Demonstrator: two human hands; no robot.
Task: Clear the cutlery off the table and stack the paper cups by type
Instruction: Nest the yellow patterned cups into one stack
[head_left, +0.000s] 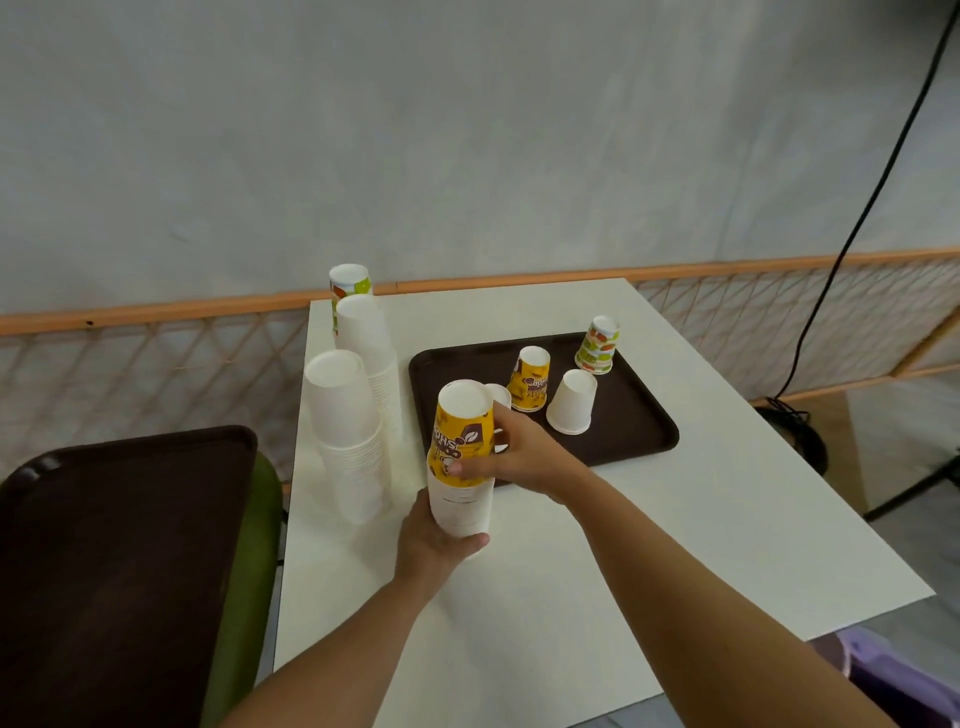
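Observation:
A stack of upside-down yellow coffee-print cups (461, 457) stands on the white table (649, 545). My left hand (434, 540) grips the stack's lower rims. My right hand (519, 454) holds the top yellow cup from the right side. On the brown tray (639, 431) stand another yellow cup (530, 379), a plain white cup (571, 401) and a green-and-orange patterned cup (598, 345), all upside down. A further white cup (500, 396) is mostly hidden behind my right hand. No cutlery is in view.
Two tall stacks of white cups (349, 431) (370, 358) stand at the table's left edge, with a patterned stack (350, 283) behind them. A second brown tray (104, 561) lies on a green chair (249, 571) to the left. A black cable (872, 208) hangs at right.

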